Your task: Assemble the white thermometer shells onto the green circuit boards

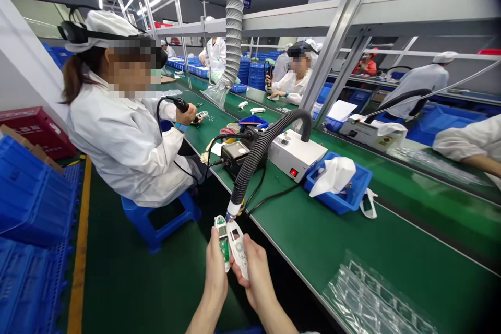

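Observation:
My left hand [216, 263] is closed on a white casing half with a green circuit board [223, 245] and a small screen in it. In my right hand [254, 269] is a white remote-shaped front cover [237, 247] with a dark window and round buttons. The two parts are held side by side, upright, close together. Just above their top ends hangs the nozzle [231, 211] of a black corrugated hose [258, 151]. Whether the nozzle touches either part, I cannot tell.
The hose runs from a white box [297, 154] with a red switch on the green bench [313, 240]. Beside it is a blue bin [360, 190] with white pieces. Clear plastic trays [371, 297] lie front right. A co-worker [129, 130] sits at left holding a black tool [180, 104].

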The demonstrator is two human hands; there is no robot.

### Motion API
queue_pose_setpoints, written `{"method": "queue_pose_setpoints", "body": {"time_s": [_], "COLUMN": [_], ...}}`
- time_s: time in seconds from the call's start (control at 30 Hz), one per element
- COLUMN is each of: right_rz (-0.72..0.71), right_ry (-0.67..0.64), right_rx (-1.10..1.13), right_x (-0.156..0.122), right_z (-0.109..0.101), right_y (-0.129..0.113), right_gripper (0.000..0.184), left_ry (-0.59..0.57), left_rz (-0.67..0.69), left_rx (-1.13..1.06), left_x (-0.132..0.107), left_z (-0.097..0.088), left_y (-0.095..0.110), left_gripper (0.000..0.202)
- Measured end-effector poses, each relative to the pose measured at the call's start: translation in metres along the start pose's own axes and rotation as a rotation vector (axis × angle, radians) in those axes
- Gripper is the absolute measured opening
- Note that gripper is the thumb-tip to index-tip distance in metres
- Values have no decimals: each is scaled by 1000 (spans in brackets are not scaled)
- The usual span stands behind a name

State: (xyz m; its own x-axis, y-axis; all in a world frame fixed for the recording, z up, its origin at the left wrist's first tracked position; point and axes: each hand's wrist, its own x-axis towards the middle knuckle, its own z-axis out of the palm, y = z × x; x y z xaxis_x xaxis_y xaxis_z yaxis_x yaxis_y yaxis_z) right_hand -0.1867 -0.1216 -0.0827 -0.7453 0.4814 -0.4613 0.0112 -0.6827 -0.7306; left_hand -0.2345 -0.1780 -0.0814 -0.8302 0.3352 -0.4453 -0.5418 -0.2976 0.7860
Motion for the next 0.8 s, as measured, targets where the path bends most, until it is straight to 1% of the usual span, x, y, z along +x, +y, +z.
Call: {"method": "queue_pose_setpoints", "body": {"time_s": [0.07,0.1,0.17,0.3,0.37,0.43,0.6,0.67,0.73,0.8], "right_rz": [0,1,3,8,14,10,-31,-50,-56,-45], "right_ry": [26,33,24,-9,-14,-12,38,45,38,25], "right_rx": [4,3,-5,-14,-19,-20,-2,7,11,10], "right_x": [1,3,8,14,14,13,8,6,7,9], "right_z": [-5,-5,2,21,25,23,1,-4,-3,4], "right_y": [0,2,8,20,21,19,11,10,11,12], "right_gripper": [52,52,53,53,54,56,60,60,59,59], "left_ry": [-2,12,55,132,151,152,105,93,99,123], "left_rz": [-11,-13,-7,14,19,17,-8,-19,-24,-20], "left_rx": [-9,-15,-26,-46,-55,-62,-65,-63,-64,-67], "left_x": [2,3,6,12,12,12,9,9,10,13], "left_z": [4,3,-3,-19,-22,-20,-3,0,0,-4], "left_y": [-5,-6,-4,4,6,3,-12,-15,-14,-11], "left_gripper": [54,55,57,59,58,58,54,52,51,51]}}
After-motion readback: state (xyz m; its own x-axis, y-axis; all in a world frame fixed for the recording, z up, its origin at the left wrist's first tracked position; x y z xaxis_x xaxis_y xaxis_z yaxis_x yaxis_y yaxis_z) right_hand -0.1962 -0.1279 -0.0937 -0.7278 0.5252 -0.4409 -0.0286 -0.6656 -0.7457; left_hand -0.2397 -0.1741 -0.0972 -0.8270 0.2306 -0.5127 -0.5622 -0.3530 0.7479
